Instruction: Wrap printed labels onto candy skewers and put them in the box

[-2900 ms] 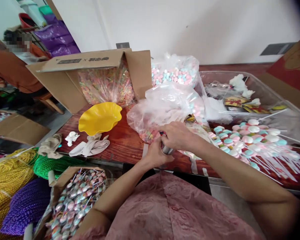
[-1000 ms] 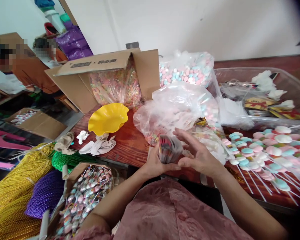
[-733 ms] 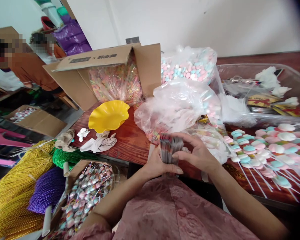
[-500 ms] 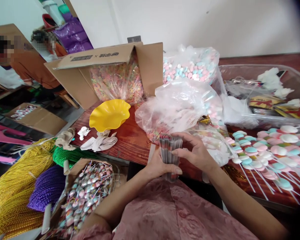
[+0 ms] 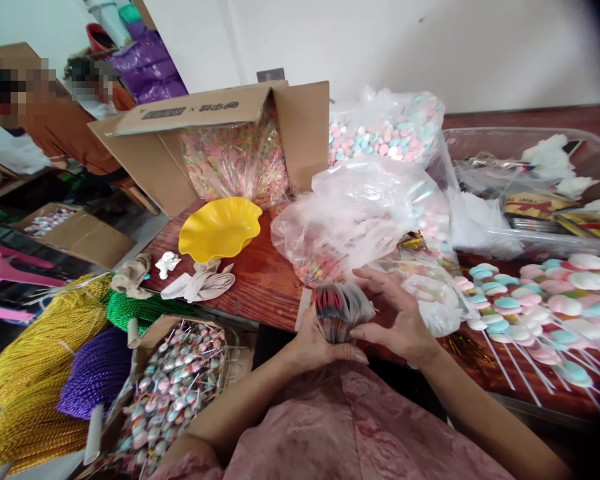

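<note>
In the head view, a thick stack of small clear plastic bags [image 5: 341, 310] with red and dark printing is bent and fanned at its top. My left hand [image 5: 313, 343] grips it from the left and below, thumb across its lower front. My right hand [image 5: 397, 320] is at the stack's right side. Its thumb tip lies against or very near the bag edges, and its curved fingers stand apart behind. Beyond both hands a large clear bag [image 5: 340, 223] slumps on the wooden table [image 5: 265, 273].
Lollipops on white sticks [image 5: 525, 313] lie at right before a clear bin [image 5: 540, 237]. A yellow wavy bowl [image 5: 220, 230], cloth gloves [image 5: 203, 283] and an open carton [image 5: 305, 133] are at left. Below are a box of lollipops [image 5: 180, 380] and cord bundles [image 5: 97, 373]. People work far left.
The stack has gone from straight and upright to bent and fanned out at the top. My right fingers have moved off its upper edge and spread wider.
</note>
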Motion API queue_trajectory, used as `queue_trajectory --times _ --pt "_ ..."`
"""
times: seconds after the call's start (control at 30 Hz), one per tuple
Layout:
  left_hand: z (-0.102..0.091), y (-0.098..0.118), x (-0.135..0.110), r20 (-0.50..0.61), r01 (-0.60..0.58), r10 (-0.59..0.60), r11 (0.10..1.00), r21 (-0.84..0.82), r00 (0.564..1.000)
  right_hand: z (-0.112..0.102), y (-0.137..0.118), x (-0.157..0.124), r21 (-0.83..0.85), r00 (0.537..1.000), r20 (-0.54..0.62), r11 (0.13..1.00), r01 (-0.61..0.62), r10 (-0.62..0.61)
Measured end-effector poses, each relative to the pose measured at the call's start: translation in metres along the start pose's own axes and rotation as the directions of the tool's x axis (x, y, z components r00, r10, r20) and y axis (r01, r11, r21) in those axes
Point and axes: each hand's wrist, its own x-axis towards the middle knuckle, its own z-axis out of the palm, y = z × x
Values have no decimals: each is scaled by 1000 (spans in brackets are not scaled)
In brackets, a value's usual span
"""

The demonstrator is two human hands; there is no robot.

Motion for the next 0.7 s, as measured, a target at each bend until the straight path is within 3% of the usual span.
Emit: queue_trajectory --times 0.33,0.53,0.7 --pt "1 -2 -4 -57 85 -89 994 -73 994 -5 12 -1 -122 996 -30 990 76 -81" --pt "0 -5 -3 -66 66 -75 989 -133 995 -7 12 1 -68 999 -5 997 -34 34" --pt "5 -5 2 -98 212 -261 912 -350 960 -6 20 17 39 984 -135 993 -112 116"
